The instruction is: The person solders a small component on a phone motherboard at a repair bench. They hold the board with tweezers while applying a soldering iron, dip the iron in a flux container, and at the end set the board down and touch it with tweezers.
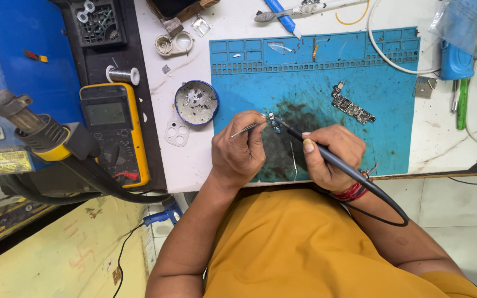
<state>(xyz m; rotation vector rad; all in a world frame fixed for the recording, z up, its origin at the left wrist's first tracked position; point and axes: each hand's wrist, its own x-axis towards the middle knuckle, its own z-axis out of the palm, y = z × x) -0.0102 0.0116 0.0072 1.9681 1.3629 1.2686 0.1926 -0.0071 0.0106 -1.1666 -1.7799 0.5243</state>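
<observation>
Head view: small circuit piece [275, 123] at frame centre, on blue work mat [393, 105], between both hands. Left hand [238, 152] pinches tweezers [248, 129], tips angled up-right to piece, seemingly touching; blur hides contact. Right hand [329, 157] closed pen-style round soldering iron [327, 157], long axis running lower right to upper left, tip at piece. Left hand nearer. Larger circuit board [352, 106] lies apart, upper right.

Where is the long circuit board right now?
In the head view, the long circuit board lies on the blue mat, up and right of the right hand and apart from it.
</observation>
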